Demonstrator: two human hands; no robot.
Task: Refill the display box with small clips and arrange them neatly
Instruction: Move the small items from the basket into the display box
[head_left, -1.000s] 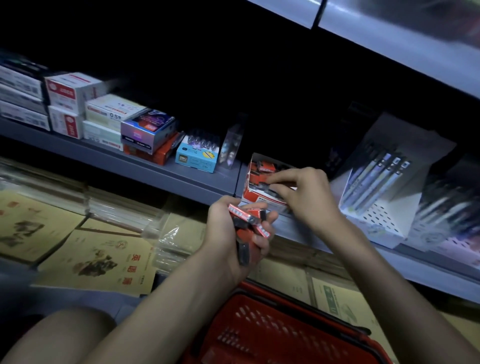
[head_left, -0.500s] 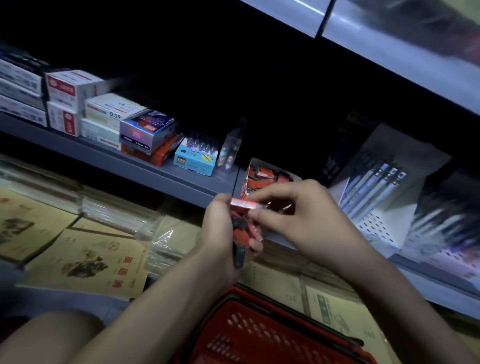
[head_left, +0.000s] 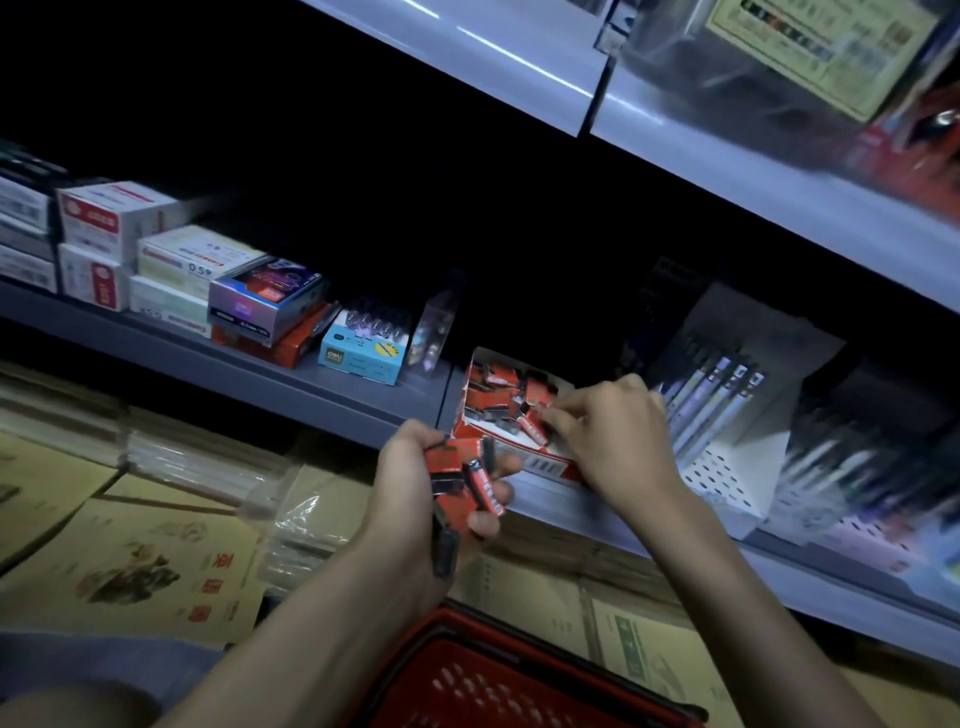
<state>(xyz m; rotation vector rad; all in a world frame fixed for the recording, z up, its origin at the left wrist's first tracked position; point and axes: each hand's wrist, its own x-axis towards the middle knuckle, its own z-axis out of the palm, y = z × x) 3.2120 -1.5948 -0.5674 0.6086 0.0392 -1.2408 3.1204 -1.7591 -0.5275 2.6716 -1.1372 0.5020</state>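
Observation:
A red and white display box (head_left: 540, 460) stands on the grey shelf (head_left: 332, 387), holding several small red clip packs (head_left: 493, 397) in a loose heap. My left hand (head_left: 415, 493) is just in front of and below the box and grips a bunch of the same small red packs (head_left: 470, 480). My right hand (head_left: 613, 431) reaches over the box's right side, its fingertips pinching one small pack (head_left: 532, 426) down among the others.
A red shopping basket (head_left: 498, 680) sits below my arms. Stacked boxes (head_left: 171, 265) and a blue box (head_left: 361, 353) stand left on the shelf, a white pen rack (head_left: 727, 415) at the right. Wrapped yellow booklets (head_left: 130, 566) lie on the lower level. Another shelf (head_left: 675, 135) overhangs.
My right hand took a pack from the bunch in my left hand and carried it up and right into the display box. The left hand stayed in place.

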